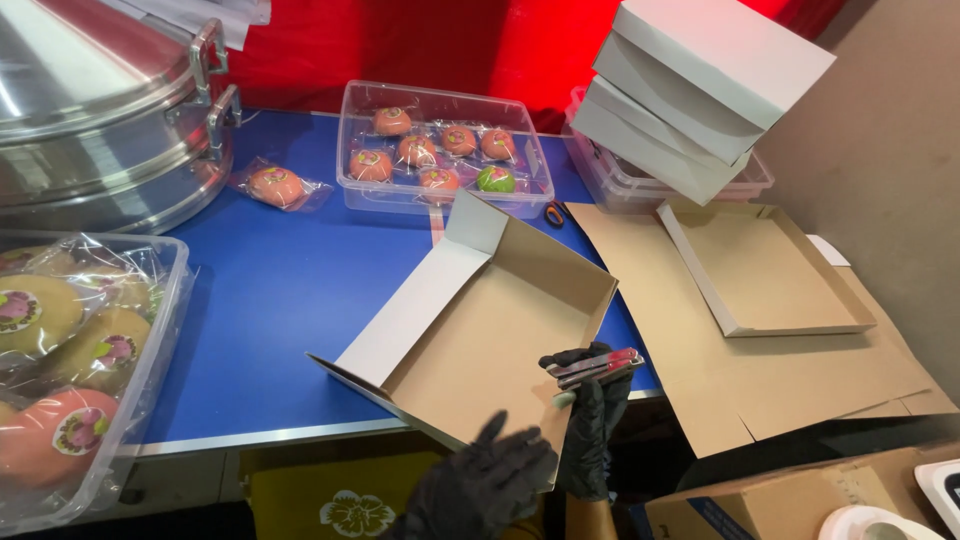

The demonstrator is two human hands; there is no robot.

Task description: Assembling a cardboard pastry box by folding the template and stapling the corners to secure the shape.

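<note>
**Colours around the blue table**

The flat blue table top (290, 300) sets the ground. On it, the half-folded cardboard box (490, 320) is white outside, plain tan inside. Both black-gloved hands, left (480, 490) and right (590, 430), meet at its near edge; the right holds a red-and-silver stapler (595, 367). At the table's far edge, a clear plastic tub (440, 150) carries orange round cakes and one green, each with a pink flower mark. Behind the table hangs red cloth (420, 45).

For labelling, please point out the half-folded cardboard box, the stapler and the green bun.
Half-folded cardboard box (495, 330), head view, on its brown inner floor.
Stapler (592, 367), head view, on its red and metal body.
Green bun (495, 179), head view, on its wrapped top.
</note>
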